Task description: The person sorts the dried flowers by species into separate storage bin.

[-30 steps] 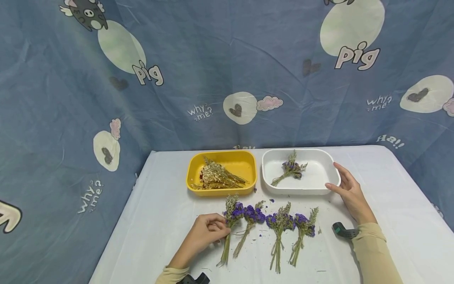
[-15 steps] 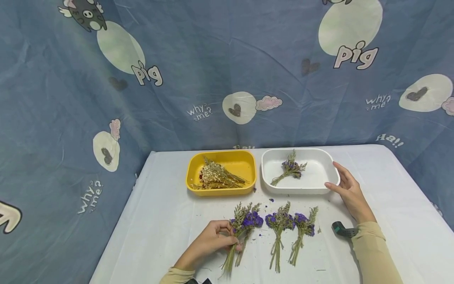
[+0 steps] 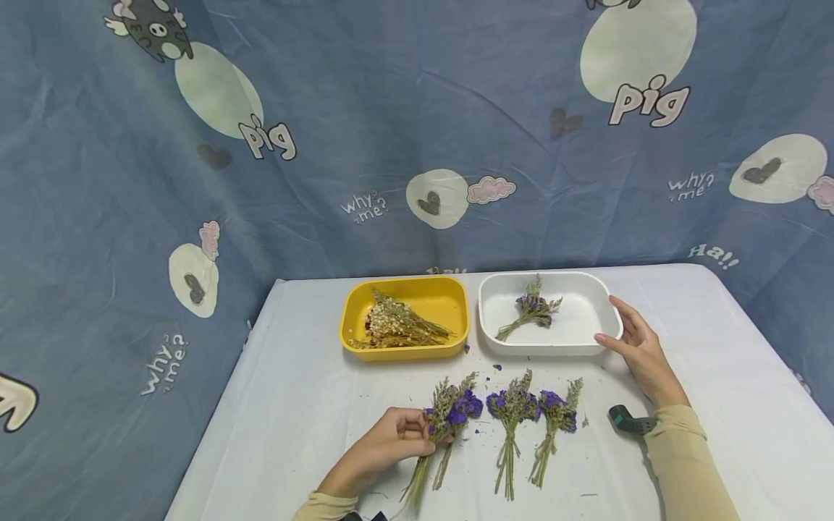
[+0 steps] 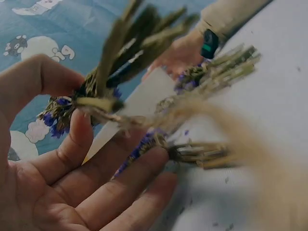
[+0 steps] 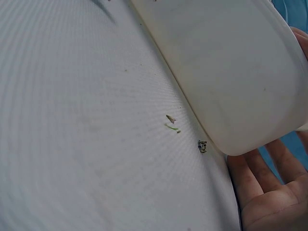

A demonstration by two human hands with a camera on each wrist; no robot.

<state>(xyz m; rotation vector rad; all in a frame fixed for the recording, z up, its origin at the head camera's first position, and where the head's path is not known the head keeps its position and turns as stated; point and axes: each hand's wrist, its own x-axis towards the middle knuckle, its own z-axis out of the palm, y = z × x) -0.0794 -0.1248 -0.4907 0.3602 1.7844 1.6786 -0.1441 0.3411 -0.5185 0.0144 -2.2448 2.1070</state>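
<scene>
Blue pig-print curtain (image 3: 300,202) hangs behind the white-covered table (image 3: 280,420), with the yellow plastic tray (image 3: 400,354) and, just to its right, the white plastic tray (image 3: 547,349) near the table's far edge. On my feed the right hand (image 3: 641,354) grips the white tray's right end between thumb and fingers, I'd judge to steady it. Well in from the table's left edge, the left hand (image 3: 394,438) pinches a dried statice bunch (image 3: 443,409) at its neck, other fingers loosely spread, probably to spare the brittle heads; it overlaps a second bunch (image 3: 465,407), though I cannot tell if they touch. I see purple petals, grey-green sprigs and straw-like stems, then dark crumbs (image 5: 202,146) beside the white tray
</scene>
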